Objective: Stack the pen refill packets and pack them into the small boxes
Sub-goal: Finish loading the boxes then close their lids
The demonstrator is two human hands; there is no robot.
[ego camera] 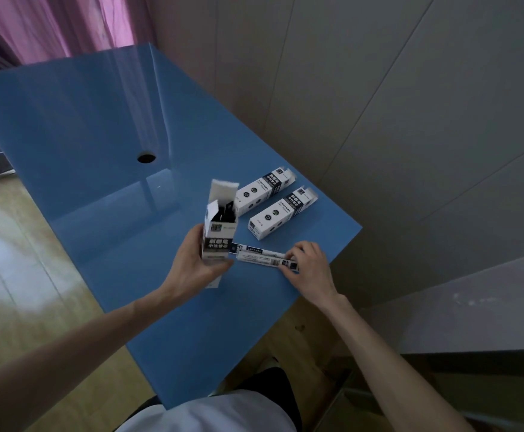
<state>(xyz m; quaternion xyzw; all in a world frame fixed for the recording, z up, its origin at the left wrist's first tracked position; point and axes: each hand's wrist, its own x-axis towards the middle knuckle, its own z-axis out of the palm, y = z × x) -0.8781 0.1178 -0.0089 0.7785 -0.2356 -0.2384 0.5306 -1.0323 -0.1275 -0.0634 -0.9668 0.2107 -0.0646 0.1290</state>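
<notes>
My left hand [193, 266] grips a small white and dark box [218, 238] held upright above the blue table [98, 151]. Its top flap stands open and dark refill packets show inside. To the right, my right hand [309, 268] pinches the end of long thin refill packets [264, 256] that lie flat on the table, their other end reaching the held box. Two closed boxes of the same kind lie side by side farther back, one [262, 190] behind the other [281, 213].
A round hole [146, 158] opens in the table's middle. The table's right edge runs close to the two lying boxes, with a tiled wall beyond it. Pink curtain hangs at the far left. Wooden floor lies below on the left.
</notes>
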